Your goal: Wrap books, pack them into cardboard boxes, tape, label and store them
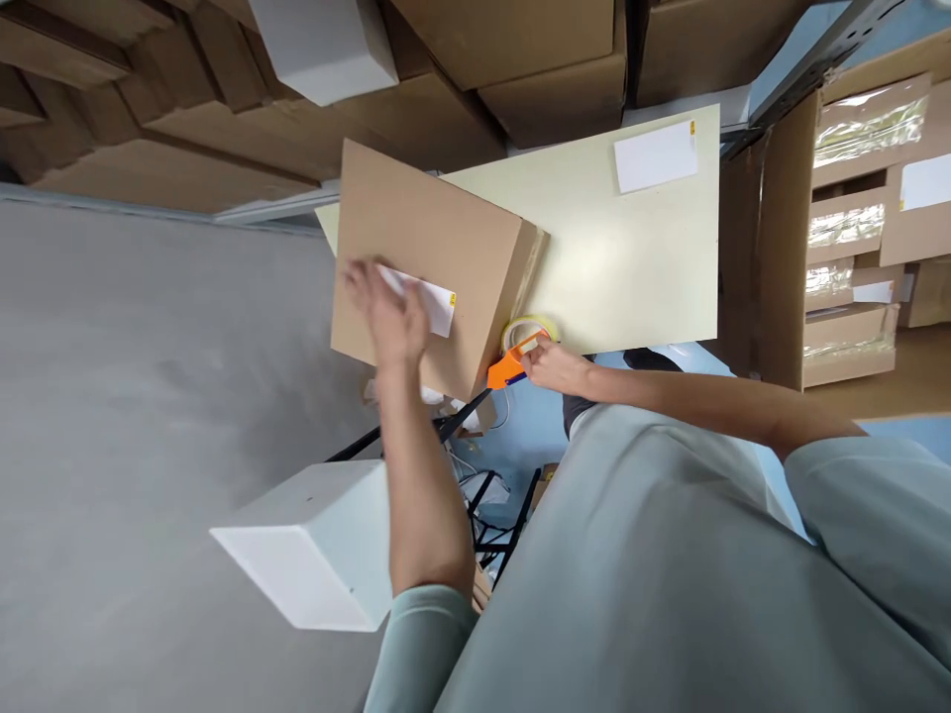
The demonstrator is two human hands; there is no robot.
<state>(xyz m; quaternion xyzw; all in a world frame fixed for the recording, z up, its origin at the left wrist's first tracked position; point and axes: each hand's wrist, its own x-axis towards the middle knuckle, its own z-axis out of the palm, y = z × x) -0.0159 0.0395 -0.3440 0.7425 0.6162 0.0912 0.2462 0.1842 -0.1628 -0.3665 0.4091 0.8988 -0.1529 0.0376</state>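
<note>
A closed brown cardboard box (438,218) lies tilted across the left part of a cream tabletop (624,257). On its upper face is a white label (437,305) with a small yellow mark at one corner. My left hand (390,312) lies over the label's left end, fingers stretched out and slightly blurred, covering part of it. At the near right corner of the box, my right hand (554,364) grips an orange tape dispenser (509,366) fitted with a roll of clear yellowish tape (529,330). The dispenser is close to the box's side; whether they touch I cannot tell.
Another white label (656,156) lies on the tabletop's far right. Stacked cardboard boxes (550,99) line the back. At right, a large open carton (784,248) holds several taped boxes. A white box-shaped object (327,535) stands at lower left, beside a grey wall (149,396).
</note>
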